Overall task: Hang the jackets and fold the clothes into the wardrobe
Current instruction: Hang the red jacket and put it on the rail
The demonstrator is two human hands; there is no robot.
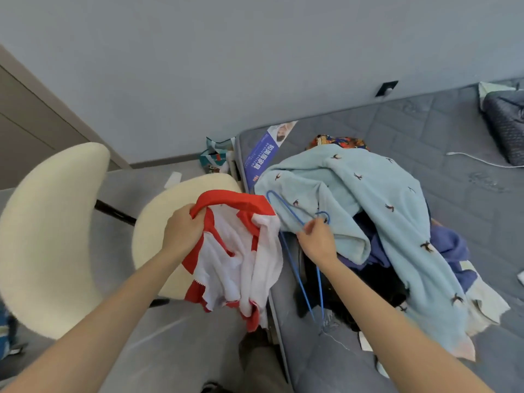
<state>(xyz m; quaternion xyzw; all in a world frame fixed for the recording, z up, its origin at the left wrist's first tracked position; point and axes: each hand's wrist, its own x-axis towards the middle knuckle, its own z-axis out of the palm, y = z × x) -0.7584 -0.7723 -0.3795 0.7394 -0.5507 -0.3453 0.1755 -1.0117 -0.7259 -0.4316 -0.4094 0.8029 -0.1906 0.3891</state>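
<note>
My left hand (183, 229) grips the red collar of a red and white garment (241, 256), which hangs bunched between the chair and the bed. My right hand (317, 239) pinches a thin blue wire hanger (286, 211) near its hook, over the edge of the mattress. Just right of that hand lies a pile of clothes on the bed: a light blue fleece piece with small bird prints (368, 188) on top, dark blue (450, 245) and black (368, 296) clothes under it, and a colourful patterned piece (337, 141) behind.
A cream upholstered chair (54, 222) stands at the left, close to the bed. The grey mattress (467, 143) fills the right side, with a white cable (482, 161) and a dark bundle (507, 123) far right. A patterned bag (215, 156) sits on the floor by the wall.
</note>
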